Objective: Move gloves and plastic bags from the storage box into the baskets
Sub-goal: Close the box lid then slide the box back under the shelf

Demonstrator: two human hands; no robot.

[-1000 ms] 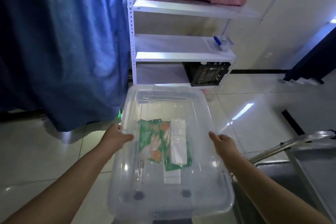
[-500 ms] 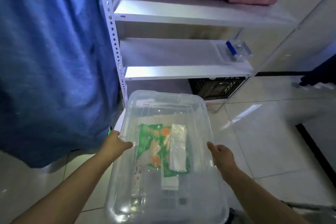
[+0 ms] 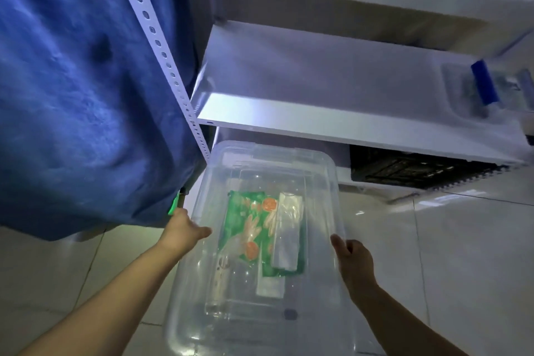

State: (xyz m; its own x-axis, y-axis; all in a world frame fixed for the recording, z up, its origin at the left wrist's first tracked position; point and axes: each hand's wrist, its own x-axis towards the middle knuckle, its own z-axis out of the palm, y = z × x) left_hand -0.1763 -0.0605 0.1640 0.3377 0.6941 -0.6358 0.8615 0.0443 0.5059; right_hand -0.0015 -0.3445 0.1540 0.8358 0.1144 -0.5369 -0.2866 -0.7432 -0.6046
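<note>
I carry a clear plastic storage box [image 3: 326, 182] above the floor, close to a white shelf unit. My left hand [image 3: 182, 233] grips its left rim and my right hand [image 3: 354, 259] grips its right rim. Inside lies a green pack of gloves [image 3: 245, 228] with orange spots, and on top of it a clear roll of plastic bags [image 3: 287, 237]. A white packet [image 3: 270, 286] pokes out below them. A black basket [image 3: 410, 169] sits under the lowest shelf, to the right behind the box.
The white metal shelf [image 3: 318, 113] juts out just beyond the box. A clear container with a blue clip [image 3: 485, 87] sits on its right end. A blue curtain [image 3: 81, 95] hangs at the left. Pale floor tiles [image 3: 462, 254] lie to the right.
I have moved forward with the box held in both hands. The shelf and the black basket are now much nearer; the upper shelf with pink packs has left the view.
</note>
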